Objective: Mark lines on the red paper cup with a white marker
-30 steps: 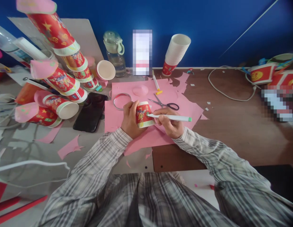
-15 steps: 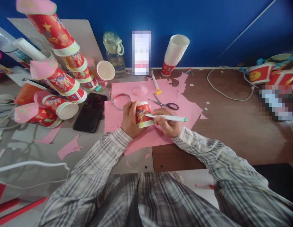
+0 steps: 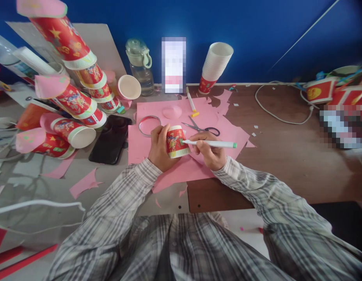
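Note:
A red printed paper cup (image 3: 175,141), upside down with its white rim low and slightly tilted, is gripped at its left side by my left hand (image 3: 160,147). My right hand (image 3: 209,150) is closed round a white marker (image 3: 219,144) with a green end. The marker's tip points left and meets or nearly meets the cup's right side. Beneath both hands lies pink paper (image 3: 181,171). Just beyond them on it are scissors (image 3: 200,128) with dark handles, a roll of tape (image 3: 149,126), a pink paper piece (image 3: 172,112) and another white marker (image 3: 191,100) near a yellow cap (image 3: 195,114).
Stacked decorated cups (image 3: 84,76) rise at the left beside a black phone (image 3: 110,139). A water bottle (image 3: 140,68), a lit screen (image 3: 173,64) and a stack of white-rimmed cups (image 3: 216,66) stand at the back. A cable (image 3: 282,121) and more red cups (image 3: 321,90) lie right.
The marker's tip has shifted a little right along the cup. The cup has turned slightly in my left hand, and the whole view has slid slightly.

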The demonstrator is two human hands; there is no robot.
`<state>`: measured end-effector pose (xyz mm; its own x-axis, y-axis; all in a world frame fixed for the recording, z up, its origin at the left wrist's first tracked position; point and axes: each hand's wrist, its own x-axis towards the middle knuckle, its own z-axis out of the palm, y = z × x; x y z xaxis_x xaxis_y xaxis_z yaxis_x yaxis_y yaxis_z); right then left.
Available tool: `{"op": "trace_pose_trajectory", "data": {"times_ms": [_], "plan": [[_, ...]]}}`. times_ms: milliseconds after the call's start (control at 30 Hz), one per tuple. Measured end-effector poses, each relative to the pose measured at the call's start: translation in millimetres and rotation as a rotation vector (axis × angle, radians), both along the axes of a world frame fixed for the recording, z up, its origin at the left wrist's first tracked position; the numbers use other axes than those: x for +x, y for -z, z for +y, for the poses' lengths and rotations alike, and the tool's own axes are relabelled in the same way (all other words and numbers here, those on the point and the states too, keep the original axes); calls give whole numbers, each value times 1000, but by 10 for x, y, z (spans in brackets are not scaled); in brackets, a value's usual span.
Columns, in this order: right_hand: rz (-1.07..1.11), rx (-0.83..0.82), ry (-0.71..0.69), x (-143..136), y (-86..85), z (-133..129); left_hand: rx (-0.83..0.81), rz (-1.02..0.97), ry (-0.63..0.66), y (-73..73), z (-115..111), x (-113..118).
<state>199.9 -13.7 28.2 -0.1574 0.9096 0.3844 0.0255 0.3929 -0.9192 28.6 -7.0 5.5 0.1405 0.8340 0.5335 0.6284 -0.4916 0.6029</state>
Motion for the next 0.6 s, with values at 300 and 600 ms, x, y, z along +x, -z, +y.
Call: {"op": "trace_pose_trajectory", "data": {"times_ms": [300,600], "plan": [[-95,32,34,-4,38,-6,-1,4,-4,-14,3,-4],[-74,33,5,8,37,-42,-15,-3,-6,-13,2,0]]}}
